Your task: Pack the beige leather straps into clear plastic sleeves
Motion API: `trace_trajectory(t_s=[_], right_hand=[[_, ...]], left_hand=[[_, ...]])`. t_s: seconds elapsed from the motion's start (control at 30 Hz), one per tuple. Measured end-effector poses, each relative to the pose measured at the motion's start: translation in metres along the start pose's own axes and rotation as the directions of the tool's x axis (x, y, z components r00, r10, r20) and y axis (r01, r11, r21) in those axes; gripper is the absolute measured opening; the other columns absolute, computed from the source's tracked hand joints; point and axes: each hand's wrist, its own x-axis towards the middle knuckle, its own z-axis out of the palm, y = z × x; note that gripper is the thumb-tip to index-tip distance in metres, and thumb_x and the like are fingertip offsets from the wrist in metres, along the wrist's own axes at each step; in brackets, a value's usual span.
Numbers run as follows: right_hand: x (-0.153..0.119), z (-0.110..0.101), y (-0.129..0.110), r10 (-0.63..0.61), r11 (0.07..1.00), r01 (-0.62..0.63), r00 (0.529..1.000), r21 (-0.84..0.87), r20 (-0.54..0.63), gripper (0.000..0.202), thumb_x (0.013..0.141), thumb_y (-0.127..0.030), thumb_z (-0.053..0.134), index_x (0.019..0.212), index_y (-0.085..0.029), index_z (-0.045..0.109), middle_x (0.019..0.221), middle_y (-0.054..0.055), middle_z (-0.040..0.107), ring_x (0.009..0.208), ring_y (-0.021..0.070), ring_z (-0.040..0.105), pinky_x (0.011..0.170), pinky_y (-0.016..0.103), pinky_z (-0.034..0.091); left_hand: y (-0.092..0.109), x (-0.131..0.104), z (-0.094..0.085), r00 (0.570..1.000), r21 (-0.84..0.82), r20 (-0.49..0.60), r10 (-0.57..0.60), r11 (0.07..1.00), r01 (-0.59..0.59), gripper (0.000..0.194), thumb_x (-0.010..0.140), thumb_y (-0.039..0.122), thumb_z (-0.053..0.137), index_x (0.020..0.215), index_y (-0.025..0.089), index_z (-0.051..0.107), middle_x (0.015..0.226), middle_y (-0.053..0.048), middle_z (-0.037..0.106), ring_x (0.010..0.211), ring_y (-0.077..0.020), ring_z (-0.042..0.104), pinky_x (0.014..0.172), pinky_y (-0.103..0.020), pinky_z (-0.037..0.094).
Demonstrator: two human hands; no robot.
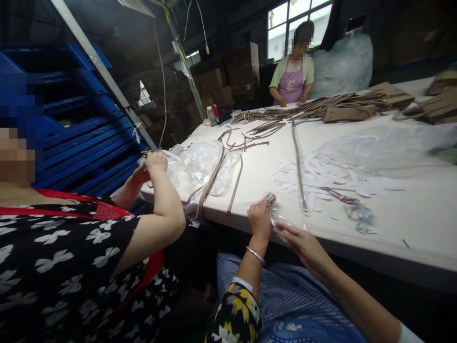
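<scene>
Just over the table's near edge, my left hand (260, 220) is closed around a metal strap clasp (270, 201) wrapped in clear plastic. Beside it, my right hand (300, 240) has its fingers pressed together at the loose end of the clear plastic wrap (280, 219); its thumb is hard to see. A taupe strap (298, 164) lies lengthwise on the table to the right of my left hand, with a gold clasp (305, 208) at its near end in clear plastic. Another short strap (235, 186) hangs slightly over the edge on the left.
Paper strips (332, 174), scissors (337, 194) and crumpled plastic (360, 216) lie on the white table (392, 243). Piled straps (278, 114) and brown pieces (350, 113) are farther back. A co-worker (71, 257) sits close on my left; another person (291, 78) stands across the table.
</scene>
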Motion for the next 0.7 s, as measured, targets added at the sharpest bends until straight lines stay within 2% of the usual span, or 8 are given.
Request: trace_trajectory(t_s=[0.1, 0.17, 0.23, 0.3, 0.4, 0.5, 0.6, 0.7], right_hand=[[-0.021, -0.021, -0.003, 0.072, 0.884, -0.013, 0.992, -0.468, 0.108, 0.028, 0.071, -0.038, 0.074, 0.091, -0.020, 0.078, 0.088, 0.008, 0.078, 0.080, 0.0277, 0.072, 0.074, 0.040, 0.059], [-0.028, -0.030, -0.011, -0.031, 0.764, 0.096, 0.993, -0.637, 0.113, 0.024, 0.072, -0.040, 0.072, 0.089, -0.024, 0.079, 0.083, 0.006, 0.078, 0.073, 0.0284, 0.072, 0.072, 0.042, 0.057], [-0.028, -0.033, -0.021, -0.238, 0.684, 0.206, 0.970, -0.700, 0.052, 0.023, 0.075, -0.039, 0.068, 0.093, -0.028, 0.078, 0.084, 0.005, 0.078, 0.078, 0.0296, 0.071, 0.081, 0.044, 0.054], [-0.018, -0.031, -0.030, -0.432, 0.635, 0.289, 0.902, -0.717, -0.019, 0.027, 0.077, -0.038, 0.066, 0.101, -0.031, 0.075, 0.094, 0.005, 0.077, 0.086, 0.0303, 0.069, 0.089, 0.046, 0.049], [0.011, -0.021, -0.033, -0.560, 0.582, 0.381, 0.828, -0.719, -0.014, 0.043, 0.074, -0.037, 0.069, 0.116, -0.030, 0.068, 0.114, 0.006, 0.070, 0.096, 0.0307, 0.065, 0.096, 0.047, 0.044], [0.040, -0.011, -0.025, -0.535, 0.589, 0.368, 0.845, -0.719, -0.006, 0.058, 0.069, -0.038, 0.073, 0.125, -0.027, 0.062, 0.110, 0.008, 0.070, 0.099, 0.0317, 0.063, 0.095, 0.046, 0.043], [0.055, -0.003, -0.019, -0.346, 0.742, 0.248, 0.938, -0.623, -0.039, 0.060, 0.069, -0.043, 0.073, 0.126, -0.028, 0.060, 0.086, 0.004, 0.071, 0.085, 0.0273, 0.065, 0.081, 0.039, 0.048], [0.054, 0.000, -0.023, -0.172, 0.847, 0.165, 0.985, -0.505, 0.033, 0.045, 0.075, -0.051, 0.065, 0.108, -0.021, 0.067, 0.067, 0.001, 0.065, 0.063, 0.0205, 0.061, 0.058, 0.030, 0.047]], left_hand=[[-0.002, -0.001, 0.002, 1.000, 0.030, 0.001, 0.013, 0.999, -0.013, 0.036, 0.093, 0.019, 0.052, 0.128, 0.023, 0.059, 0.110, -0.006, 0.071, 0.098, -0.0213, 0.059, 0.087, -0.034, 0.045], [-0.003, 0.000, 0.001, 1.000, 0.037, 0.017, 0.011, 0.999, -0.012, 0.036, 0.093, 0.019, 0.052, 0.128, 0.023, 0.059, 0.108, -0.006, 0.072, 0.097, -0.0211, 0.060, 0.087, -0.034, 0.045], [-0.005, 0.002, -0.001, 0.999, -0.007, 0.035, 0.008, 1.000, -0.008, 0.035, 0.093, 0.019, 0.053, 0.127, 0.023, 0.060, 0.108, -0.006, 0.072, 0.097, -0.0207, 0.061, 0.089, -0.034, 0.045], [-0.007, 0.004, -0.005, 0.999, -0.095, 0.044, 0.005, 0.996, -0.001, 0.034, 0.092, 0.020, 0.054, 0.125, 0.023, 0.062, 0.110, -0.006, 0.072, 0.099, -0.0205, 0.061, 0.090, -0.033, 0.046], [-0.010, 0.004, -0.012, 0.999, -0.187, 0.044, 0.015, 0.982, -0.006, 0.033, 0.091, 0.020, 0.056, 0.123, 0.024, 0.063, 0.108, -0.004, 0.073, 0.100, -0.0194, 0.063, 0.090, -0.031, 0.048], [-0.015, 0.002, -0.019, 0.999, -0.238, 0.027, 0.035, 0.971, -0.028, 0.032, 0.090, 0.019, 0.055, 0.120, 0.026, 0.065, 0.107, -0.003, 0.073, 0.098, -0.0185, 0.064, 0.089, -0.031, 0.050], [-0.019, 0.004, -0.024, 0.996, -0.300, 0.024, 0.082, 0.951, -0.071, 0.032, 0.091, 0.019, 0.054, 0.119, 0.026, 0.065, 0.108, -0.003, 0.072, 0.100, -0.0184, 0.063, 0.091, -0.032, 0.050], [-0.019, 0.017, -0.032, 0.983, -0.370, 0.057, 0.174, 0.918, -0.141, 0.032, 0.090, 0.018, 0.054, 0.120, 0.024, 0.065, 0.109, -0.005, 0.072, 0.102, -0.0182, 0.063, 0.093, -0.032, 0.050]])
